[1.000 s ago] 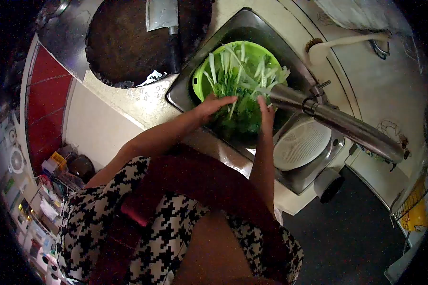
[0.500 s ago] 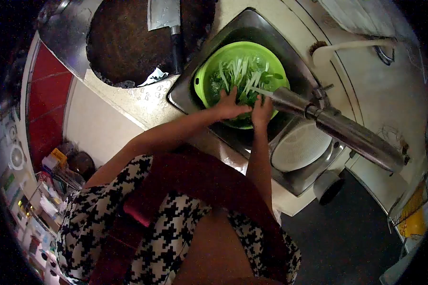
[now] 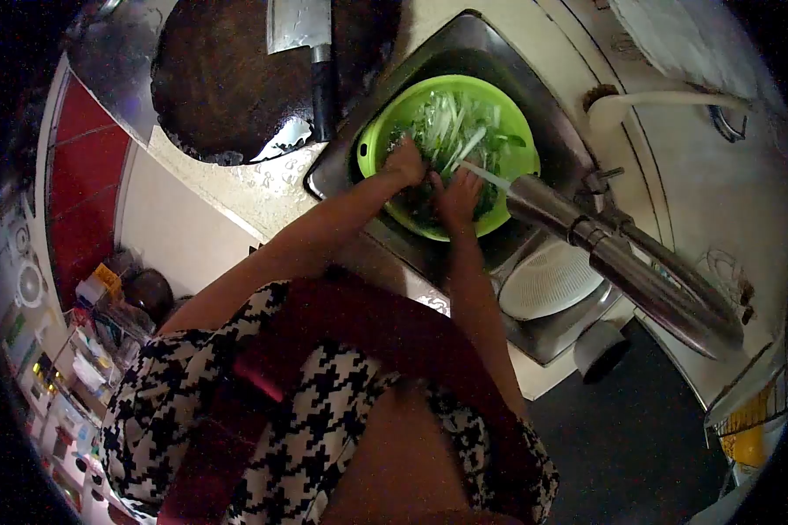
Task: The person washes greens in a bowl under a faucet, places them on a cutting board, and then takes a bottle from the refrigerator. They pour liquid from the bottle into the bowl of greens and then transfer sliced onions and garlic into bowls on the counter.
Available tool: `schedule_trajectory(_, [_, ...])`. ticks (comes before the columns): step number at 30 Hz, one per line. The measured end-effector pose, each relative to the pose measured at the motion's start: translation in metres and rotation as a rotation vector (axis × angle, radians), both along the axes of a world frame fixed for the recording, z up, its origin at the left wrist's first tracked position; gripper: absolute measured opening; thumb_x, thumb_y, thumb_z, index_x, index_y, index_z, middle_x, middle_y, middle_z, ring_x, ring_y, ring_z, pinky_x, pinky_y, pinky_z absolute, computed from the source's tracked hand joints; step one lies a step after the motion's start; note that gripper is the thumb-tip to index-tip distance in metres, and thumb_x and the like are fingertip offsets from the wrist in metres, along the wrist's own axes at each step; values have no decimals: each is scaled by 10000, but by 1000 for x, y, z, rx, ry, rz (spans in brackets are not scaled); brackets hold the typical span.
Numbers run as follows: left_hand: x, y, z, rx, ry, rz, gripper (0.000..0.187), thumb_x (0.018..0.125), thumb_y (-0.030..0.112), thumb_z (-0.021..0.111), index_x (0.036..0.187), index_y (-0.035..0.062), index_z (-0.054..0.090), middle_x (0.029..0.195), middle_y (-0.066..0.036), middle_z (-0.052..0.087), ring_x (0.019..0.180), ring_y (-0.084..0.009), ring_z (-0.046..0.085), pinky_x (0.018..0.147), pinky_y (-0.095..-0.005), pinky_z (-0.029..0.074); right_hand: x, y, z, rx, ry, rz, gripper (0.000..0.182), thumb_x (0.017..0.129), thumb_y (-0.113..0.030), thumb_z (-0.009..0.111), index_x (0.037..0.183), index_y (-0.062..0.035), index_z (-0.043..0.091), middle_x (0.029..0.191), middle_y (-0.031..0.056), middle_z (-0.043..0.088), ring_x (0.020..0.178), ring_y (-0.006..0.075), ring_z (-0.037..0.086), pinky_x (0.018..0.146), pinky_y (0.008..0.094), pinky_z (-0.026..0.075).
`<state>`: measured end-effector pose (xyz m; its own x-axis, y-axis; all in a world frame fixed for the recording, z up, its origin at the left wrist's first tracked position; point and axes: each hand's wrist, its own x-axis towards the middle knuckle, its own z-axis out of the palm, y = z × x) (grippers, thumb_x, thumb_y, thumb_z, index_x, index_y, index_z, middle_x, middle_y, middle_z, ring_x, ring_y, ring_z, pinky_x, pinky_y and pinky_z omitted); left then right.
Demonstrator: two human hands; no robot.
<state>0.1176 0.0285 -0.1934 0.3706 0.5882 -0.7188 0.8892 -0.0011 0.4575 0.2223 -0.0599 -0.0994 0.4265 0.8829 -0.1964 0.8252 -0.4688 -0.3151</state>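
A lime-green plastic basin [image 3: 370, 140] sits in the metal sink, filled with water and leafy greens [image 3: 451, 122] with pale stems. My left hand [image 3: 404, 164] dips into the left side of the basin among the greens, bent downward. Its fingertips are hidden in the leaves and water. My right hand [image 3: 457, 199] lies over the greens near the basin's front, fingers stretched forward and thumb apart. Above the basin's right side reaches the metal faucet [image 3: 552, 206], with a thin stream of water running from its tip into the greens beside my right hand.
A cleaver [image 3: 321, 74] lies on a dark round chopping board [image 3: 228, 87] left of the sink [image 3: 490, 52]. In the smaller basin on the right rests a white strainer [image 3: 547, 284]. A grey cup-like container [image 3: 600, 350] is beside the sink's front corner.
My left hand has moved left and deeper into the basin, its spread fingers now bent down. My right hand has shifted slightly left. The greens have been stirred, their stems pushed toward the back.
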Motion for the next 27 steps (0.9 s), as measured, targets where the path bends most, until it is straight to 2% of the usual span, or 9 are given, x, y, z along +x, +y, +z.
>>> schedule_trajectory(4, [-1,-2,12,52,-37,197,661,743,279,628,1190,-46,265,1112,-272,498,976,-386,550,837,-421,447,8,1,1,129,42,1,632,747,-465,614,1139,12,482,1156,226,482,1085,410,415,913,461,336])
schedule_trajectory(10, [-5,-9,-6,-216,-110,390,759,729,249,645,1269,-59,211,1163,-259,485,1020,-358,531,847,-397,443,7,32,37,264,376,-445,527,672,-456,689,996,-55,575,979,141,589,912,349,535,733,442,428])
schedule_trajectory(13, [-9,0,40,-272,-310,488,763,721,262,666,1265,-65,243,1187,-244,474,1051,-326,516,873,-377,428,5,38,23,111,-243,-65,478,667,-421,688,961,-61,580,887,133,602,819,327,572,677,433,449])
schedule_trajectory(16, [-14,4,49,-273,-325,485,752,705,291,689,1239,-71,303,1189,-228,479,1062,-315,507,886,-371,416,17,43,9,158,-365,50,416,677,-375,668,939,-66,572,804,145,593,758,322,579,657,449,452])
schedule_trajectory(17, [-15,3,40,-278,-295,471,751,698,302,696,1230,-74,323,1187,-222,483,1064,-314,505,888,-370,413,27,49,20,-128,-12,-62,378,691,-347,640,941,-75,555,796,167,580,725,329,572,645,472,450])
schedule_trajectory(20, [-8,-1,78,-192,-217,676,767,666,338,721,1193,-91,365,1178,-222,486,1071,-317,494,891,-372,408,50,40,32,187,-110,25,336,691,-295,644,922,-69,552,753,177,566,693,338,563,633,480,448])
schedule_trajectory(21, [-9,-1,83,-201,-283,650,787,660,349,725,1194,-99,357,1174,-226,485,1071,-315,493,890,-375,407,57,43,23,5,62,-104,432,679,-277,676,1024,-67,523,864,187,564,794,367,548,696,478,438])
schedule_trajectory(23, [-12,0,87,-215,-414,595,829,647,371,733,1195,-113,342,1164,-235,483,1071,-309,491,888,-381,406,63,50,49,244,-6,110,544,661,-291,705,1095,-51,480,956,201,536,865,392,515,753,479,415])
schedule_trajectory(27, [-3,-11,66,257,-90,129,820,619,422,755,1147,-109,419,1076,-216,537,1042,-280,506,882,-391,406,62,45,29,149,-117,77,821,660,-413,723,1222,60,354,1190,268,425,1093,430,409,930,463,336])
